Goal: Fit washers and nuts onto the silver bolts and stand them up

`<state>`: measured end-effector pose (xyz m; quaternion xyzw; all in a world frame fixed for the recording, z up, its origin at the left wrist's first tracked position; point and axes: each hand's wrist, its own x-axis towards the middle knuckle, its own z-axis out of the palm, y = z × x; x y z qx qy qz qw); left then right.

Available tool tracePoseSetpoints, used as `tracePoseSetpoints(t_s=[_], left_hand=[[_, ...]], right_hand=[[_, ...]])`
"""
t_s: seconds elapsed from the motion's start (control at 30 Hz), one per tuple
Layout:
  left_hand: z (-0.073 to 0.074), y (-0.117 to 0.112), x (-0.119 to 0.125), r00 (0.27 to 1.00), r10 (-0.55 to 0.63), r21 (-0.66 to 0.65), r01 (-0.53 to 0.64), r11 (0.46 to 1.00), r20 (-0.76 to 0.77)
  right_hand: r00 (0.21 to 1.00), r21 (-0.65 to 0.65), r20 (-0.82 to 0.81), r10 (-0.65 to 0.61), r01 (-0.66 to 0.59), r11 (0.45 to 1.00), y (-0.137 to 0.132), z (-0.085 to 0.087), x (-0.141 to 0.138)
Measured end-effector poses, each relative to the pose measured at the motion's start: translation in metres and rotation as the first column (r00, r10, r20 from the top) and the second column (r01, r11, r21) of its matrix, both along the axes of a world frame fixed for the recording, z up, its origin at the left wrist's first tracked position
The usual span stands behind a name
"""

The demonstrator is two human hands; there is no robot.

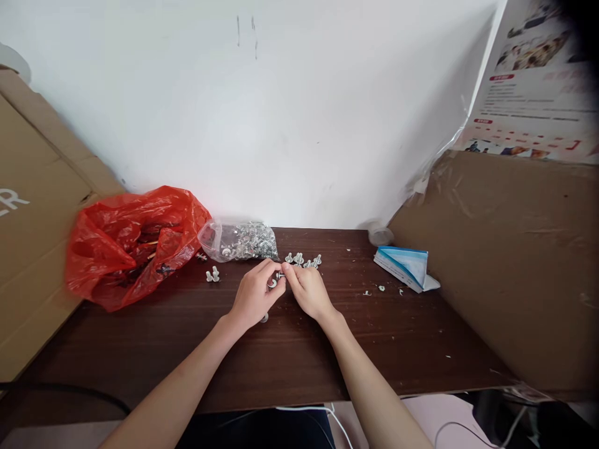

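Observation:
My left hand (256,290) and my right hand (306,289) meet over the middle of the table, fingertips almost touching. Between them is a small silver screw (281,274), partly covered by the fingers. Both hands are closed in a pinch on it. Under my left fingers shows a pale curved piece (272,284), its kind unclear. Just behind my right hand stand several small silver screws with wide round heads (298,257). A few like them (213,275) stand to the left of my left hand. A round metal piece (264,318) lies below my left wrist, partly hidden.
A clear plastic bag of small metal parts (255,241) lies against the wall, beside a red plastic bag (135,246). At right are a blue-and-white packet (402,267), a roll of clear tape (380,234) and scraps. Cardboard (510,249) flanks the dark wooden table (299,368).

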<state>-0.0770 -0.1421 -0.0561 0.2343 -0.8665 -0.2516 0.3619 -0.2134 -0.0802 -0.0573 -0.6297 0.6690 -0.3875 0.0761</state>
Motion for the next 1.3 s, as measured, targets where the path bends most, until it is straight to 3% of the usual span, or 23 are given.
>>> tracePoseSetpoints(t_s=[1.3], left_hand=[[0.0000,0.0000,-0.0006,0.999,0.013,-0.014,-0.013,1.000,0.036]], right_hand=[[1.000,0.022,0.018,0.014,-0.014,1.000,-0.0003,-0.0017,0.0001]])
